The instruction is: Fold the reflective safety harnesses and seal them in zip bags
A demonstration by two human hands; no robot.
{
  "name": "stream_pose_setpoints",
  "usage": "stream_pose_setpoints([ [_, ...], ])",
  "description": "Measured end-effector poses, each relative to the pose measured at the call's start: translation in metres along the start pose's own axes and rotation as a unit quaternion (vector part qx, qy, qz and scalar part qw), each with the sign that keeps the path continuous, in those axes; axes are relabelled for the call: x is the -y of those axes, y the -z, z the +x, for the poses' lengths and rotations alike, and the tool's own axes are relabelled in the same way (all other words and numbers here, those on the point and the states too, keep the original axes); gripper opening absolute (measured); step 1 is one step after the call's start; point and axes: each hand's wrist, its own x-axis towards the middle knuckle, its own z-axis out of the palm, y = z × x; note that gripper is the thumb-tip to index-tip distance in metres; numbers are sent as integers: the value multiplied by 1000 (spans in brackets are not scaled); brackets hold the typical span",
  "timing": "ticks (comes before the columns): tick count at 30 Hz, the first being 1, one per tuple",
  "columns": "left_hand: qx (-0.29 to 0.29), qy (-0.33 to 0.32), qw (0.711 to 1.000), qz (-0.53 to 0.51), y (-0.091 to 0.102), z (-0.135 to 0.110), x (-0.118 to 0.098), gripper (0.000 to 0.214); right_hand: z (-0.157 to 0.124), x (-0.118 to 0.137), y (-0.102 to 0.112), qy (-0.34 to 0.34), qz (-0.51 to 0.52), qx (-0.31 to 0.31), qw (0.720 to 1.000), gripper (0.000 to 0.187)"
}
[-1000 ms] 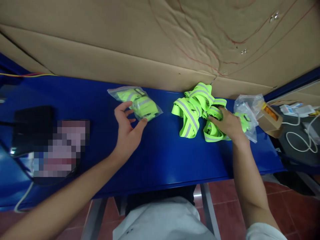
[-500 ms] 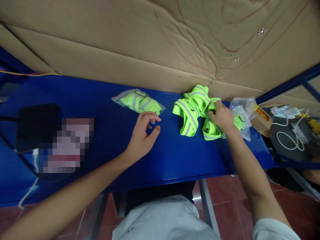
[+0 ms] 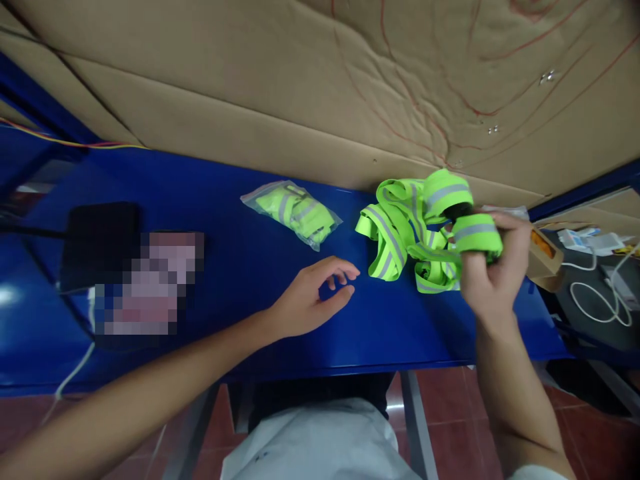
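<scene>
A heap of neon-green reflective straps [image 3: 400, 233] with grey stripes lies on the blue table [image 3: 225, 267]. My right hand [image 3: 493, 273] is closed around one strap [image 3: 475, 232], lifted above the heap at its right end. My left hand [image 3: 313, 300] hovers over the table left of the heap, fingers loosely curled and apart, holding nothing. A clear plastic bag with folded green straps [image 3: 295, 212] lies further back, left of the heap.
Creased cardboard [image 3: 320, 87] rises behind the table. A black flat object [image 3: 97, 243] and a blurred patch lie at the left. A small brown box [image 3: 543, 257] sits at the table's right end, with white cables [image 3: 597, 293] beyond it.
My right hand has pulled a strap up out of the heap. My left hand has left the bagged straps and moved right toward the heap.
</scene>
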Motion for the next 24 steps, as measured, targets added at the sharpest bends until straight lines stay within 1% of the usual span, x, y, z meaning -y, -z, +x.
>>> stream_pose_setpoints([
  [2,7,28,994,-106,2,2,0,34,-8,17,-8,126,2,64,990,50],
  [3,10,43,983,-176,4,4,0,44,-11,22,-13,183,-5,107,977,51],
  [5,6,80,950,-303,7,7,-2,66,-19,27,-26,277,-23,179,944,43],
  [6,-4,100,935,-339,9,10,-3,74,-23,28,-33,316,-30,201,927,37],
  [7,-19,122,928,-352,11,12,-4,80,-27,28,-40,347,-31,210,913,34],
  [8,-38,144,927,-345,12,14,-5,80,-31,27,-47,368,-28,206,906,31],
  [9,-61,165,928,-327,13,16,-5,76,-35,27,-53,377,-24,193,906,29],
  [11,-109,201,929,-291,14,20,-4,57,-42,26,-61,369,-7,166,915,23],
  [13,-143,227,922,-278,15,22,-3,44,-47,24,-63,353,13,155,923,19],
  [15,-164,243,914,-282,15,22,-1,40,-48,21,-59,338,28,163,927,19],
  [18,-176,258,902,-299,17,22,0,39,-44,14,-50,326,50,180,927,22],
  [20,-168,258,899,-311,18,21,0,36,-41,10,-44,315,49,223,921,26],
  [22,-160,239,905,-314,19,20,0,32,-40,9,-41,276,31,291,915,37],
  [23,-159,226,910,-310,19,20,1,31,-41,10,-41,253,22,323,912,49],
  [24,-160,216,913,-307,19,19,2,30,-43,12,-42,232,17,345,909,65],
])
